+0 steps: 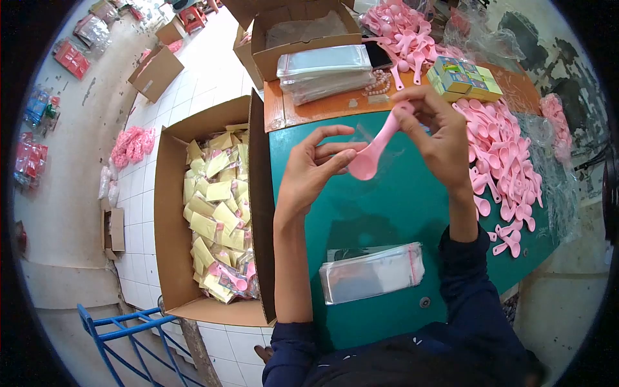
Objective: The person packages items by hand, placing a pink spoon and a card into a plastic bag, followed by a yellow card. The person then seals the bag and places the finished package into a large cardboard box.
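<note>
Above the green table, my right hand (435, 126) pinches a pink plastic spoon (385, 134) by the end of its handle. The spoon tilts, bowl down and to the left. A thin clear plastic bag (363, 131) shows around the bowl. My left hand (316, 166) grips this bag beside the bowl, thumb and fingers pressed together. Below the hands, a stack of clear plastic bags (372, 272) lies on the green table top (380, 219). To the right is a large heap of pink spoons (500, 151).
Left of the table stands an open carton (169, 213) full of packed bags with yellow cards. At the back are more clear bags (325, 68), small yellow-green boxes (459, 79), another spoon pile (403, 32) and a cardboard box (303, 48). A blue metal frame (132, 329) stands lower left.
</note>
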